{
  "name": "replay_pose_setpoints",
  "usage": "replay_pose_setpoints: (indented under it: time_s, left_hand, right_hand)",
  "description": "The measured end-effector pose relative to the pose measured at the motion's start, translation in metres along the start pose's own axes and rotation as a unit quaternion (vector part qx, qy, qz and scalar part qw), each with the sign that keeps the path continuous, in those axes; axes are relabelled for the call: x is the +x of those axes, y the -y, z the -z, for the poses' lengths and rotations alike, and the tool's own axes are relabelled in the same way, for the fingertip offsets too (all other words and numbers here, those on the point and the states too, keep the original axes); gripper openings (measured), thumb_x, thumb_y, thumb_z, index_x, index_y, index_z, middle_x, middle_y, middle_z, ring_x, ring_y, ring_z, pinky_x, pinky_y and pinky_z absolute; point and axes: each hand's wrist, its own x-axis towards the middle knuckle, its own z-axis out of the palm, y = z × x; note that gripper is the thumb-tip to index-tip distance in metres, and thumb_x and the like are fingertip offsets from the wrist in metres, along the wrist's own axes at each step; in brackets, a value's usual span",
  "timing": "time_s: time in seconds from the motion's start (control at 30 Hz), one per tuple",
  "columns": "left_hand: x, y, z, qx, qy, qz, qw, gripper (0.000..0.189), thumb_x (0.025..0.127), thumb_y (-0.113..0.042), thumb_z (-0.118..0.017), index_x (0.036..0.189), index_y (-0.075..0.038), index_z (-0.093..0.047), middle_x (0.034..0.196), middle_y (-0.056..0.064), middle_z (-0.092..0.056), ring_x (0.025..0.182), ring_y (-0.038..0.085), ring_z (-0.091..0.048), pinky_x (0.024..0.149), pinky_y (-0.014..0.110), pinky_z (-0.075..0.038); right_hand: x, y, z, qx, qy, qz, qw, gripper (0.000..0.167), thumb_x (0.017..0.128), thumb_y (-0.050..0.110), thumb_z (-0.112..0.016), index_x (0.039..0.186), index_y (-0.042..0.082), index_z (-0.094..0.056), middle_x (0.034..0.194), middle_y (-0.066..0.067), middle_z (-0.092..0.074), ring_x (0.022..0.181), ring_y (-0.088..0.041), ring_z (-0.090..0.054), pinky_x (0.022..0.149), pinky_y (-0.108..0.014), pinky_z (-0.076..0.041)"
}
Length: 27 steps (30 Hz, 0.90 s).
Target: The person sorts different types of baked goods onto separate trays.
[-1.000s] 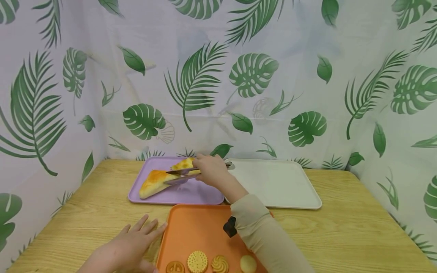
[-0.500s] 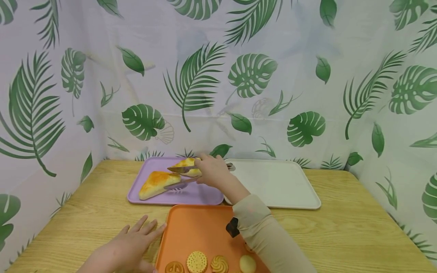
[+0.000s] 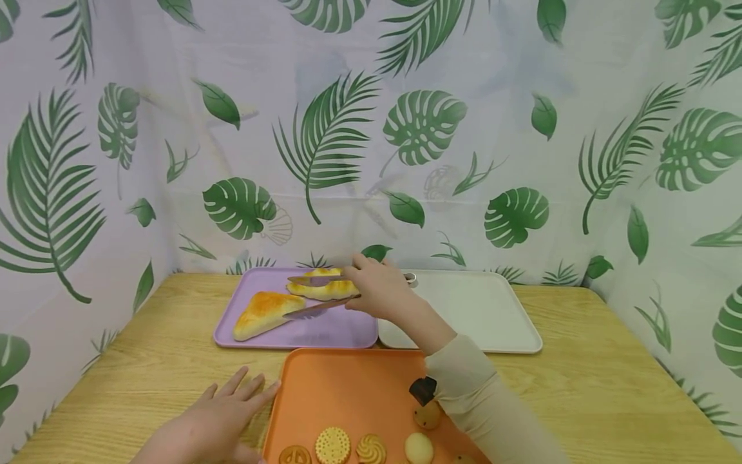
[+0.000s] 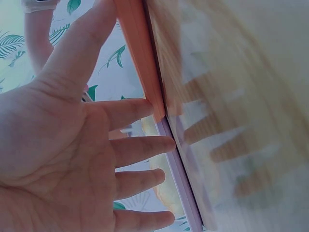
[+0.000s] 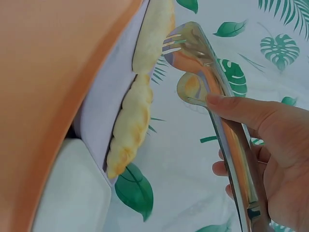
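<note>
Metal food tongs (image 5: 229, 130) are held in my right hand (image 3: 379, 290), thumb on one side and fingers on the other. Their arms stand spread apart over the purple tray (image 3: 342, 332), one end slotted and the other rounded. On that tray, a triangular golden-topped bread (image 3: 263, 316) lies at the left. A longer scalloped bread (image 3: 317, 293) lies behind it, partly covered by the upper arm of the tongs. My left hand (image 3: 217, 412) is spread palm down, its fingers straight, with fingertips at the left edge of the orange tray (image 3: 348, 383).
On the orange tray are several cookies, among them a round dotted cookie (image 3: 333, 444), a swirled cookie (image 3: 371, 449) and a plain pale cookie (image 3: 418, 448). A white tray (image 3: 469, 316) adjoins the purple one. Leaf-printed cloth (image 3: 371, 148) surrounds the wooden table (image 3: 580, 386).
My right hand and the tongs have moved right, away from the triangular bread. The tongs' arms have spread wider, and more of the longer bread shows. My left hand has stayed in place.
</note>
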Motion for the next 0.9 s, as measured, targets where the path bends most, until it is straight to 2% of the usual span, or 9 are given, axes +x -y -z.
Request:
replay_pose_setpoints:
  time_s: [0.1,0.27,0.5,0.63,0.9]
  left_hand:
    - [-0.001,0.0,0.0,-0.001,0.0,-0.001,1.0,0.096,0.073,-0.052,-0.078,0.151,-0.014,-0.037,0.155,0.02,-0.035,0.146,0.048,-0.018,0.105,0.076,-0.02]
    - [-0.002,-0.001,0.0,0.001,-0.006,-0.005,1.0,0.097,0.072,-0.052,-0.078,0.151,-0.013,-0.037,0.154,0.021,-0.036,0.146,0.049,-0.019,0.105,0.077,-0.021]
    - [-0.002,-0.002,-0.001,0.004,-0.012,0.001,0.9999,0.099,0.07,-0.052,-0.079,0.151,-0.014,-0.037,0.154,0.021,-0.036,0.146,0.049,-0.019,0.105,0.077,-0.02]
    - [-0.001,0.0,-0.001,0.002,-0.002,0.003,1.0,0.1,0.07,-0.055,-0.079,0.151,-0.015,-0.036,0.155,0.021,-0.036,0.146,0.049,-0.018,0.104,0.078,-0.02]
    - [0.0,0.002,-0.002,0.002,0.003,0.004,1.0,0.103,0.069,-0.058,-0.078,0.152,-0.016,-0.034,0.155,0.02,-0.035,0.147,0.048,-0.017,0.104,0.078,-0.02]
  right_hand:
    - [-0.012,-0.006,0.007,-0.003,-0.011,0.006,0.9999,0.052,0.082,0.042,-0.076,0.126,0.017,-0.062,0.099,0.0,-0.051,0.081,-0.015,-0.05,0.072,-0.035,-0.04]
    - [-0.034,-0.018,0.015,-0.015,-0.037,0.003,0.9992,0.051,0.081,0.042,-0.077,0.124,0.019,-0.063,0.093,0.002,-0.052,0.079,-0.013,-0.05,0.068,-0.032,-0.036]
    - [-0.073,-0.044,0.015,-0.014,-0.109,0.016,0.9938,0.049,0.076,0.04,-0.082,0.118,0.02,-0.067,0.09,0.003,-0.054,0.076,-0.013,-0.053,0.063,-0.03,-0.037]
    - [-0.096,-0.057,0.017,-0.012,-0.122,0.012,0.9924,0.05,0.073,0.039,-0.084,0.116,0.019,-0.067,0.091,0.002,-0.057,0.076,-0.013,-0.055,0.064,-0.031,-0.04]
    - [-0.142,-0.073,0.017,-0.013,-0.117,-0.003,0.993,0.052,0.073,0.038,-0.084,0.118,0.018,-0.066,0.092,0.004,-0.057,0.072,-0.009,-0.051,0.062,-0.026,-0.034]
